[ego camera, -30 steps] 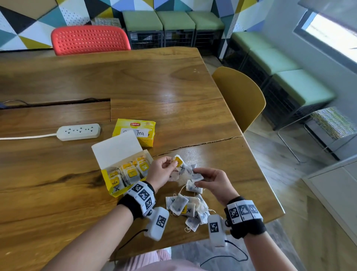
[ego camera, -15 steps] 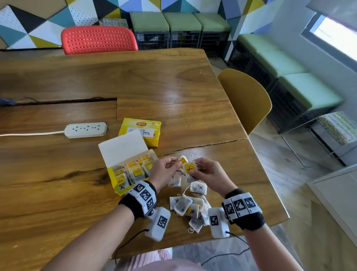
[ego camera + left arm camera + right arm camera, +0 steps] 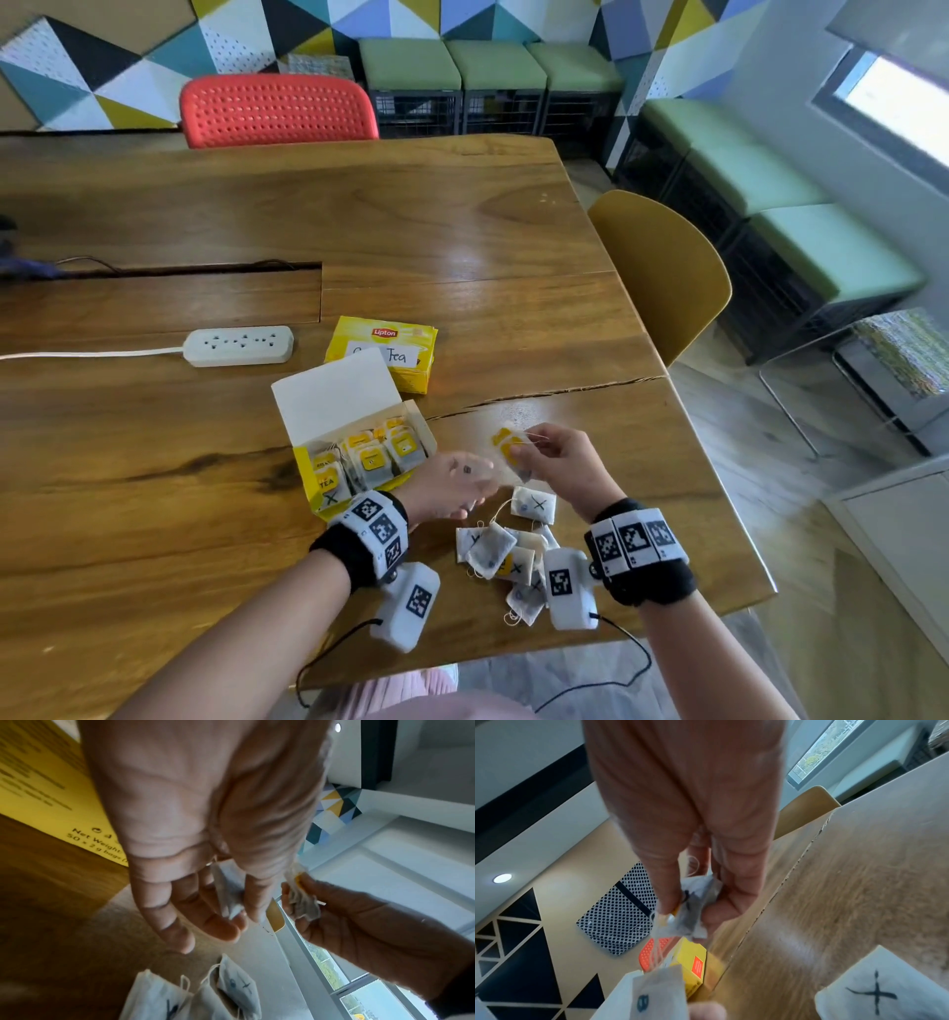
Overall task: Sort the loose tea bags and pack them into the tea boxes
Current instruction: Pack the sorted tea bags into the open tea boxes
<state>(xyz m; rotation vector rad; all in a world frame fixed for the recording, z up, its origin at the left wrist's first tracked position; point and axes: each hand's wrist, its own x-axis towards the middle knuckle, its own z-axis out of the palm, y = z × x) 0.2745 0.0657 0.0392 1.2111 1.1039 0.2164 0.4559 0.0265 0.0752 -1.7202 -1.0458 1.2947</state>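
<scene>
An open yellow tea box (image 3: 313, 478) with its white lid up holds several yellow-tagged bags. Behind it lies a shut Lipton box (image 3: 382, 349). My right hand (image 3: 529, 452) pinches a crumpled tea bag with a yellow tag (image 3: 508, 444), also seen in the wrist views as the crumpled bag (image 3: 693, 902) (image 3: 303, 902). My left hand (image 3: 452, 488), blurred, holds a second tea bag (image 3: 227, 894) between thumb and fingers; it bears a blue mark (image 3: 659, 990). A thin string runs down from the right hand's bag toward it. Several loose bags (image 3: 513, 560) lie below both hands, some marked X (image 3: 534, 506).
A white power strip (image 3: 239, 345) with its cord lies left of the boxes. The wooden table (image 3: 154, 462) has a cable slot at the left and its edge close on the right. A yellow chair (image 3: 662, 277) and a red chair (image 3: 277, 110) stand around it.
The two hands, close together half a second ago, have drawn apart. My left hand has dropped toward me with one bag; the right keeps the yellow-tagged bag.
</scene>
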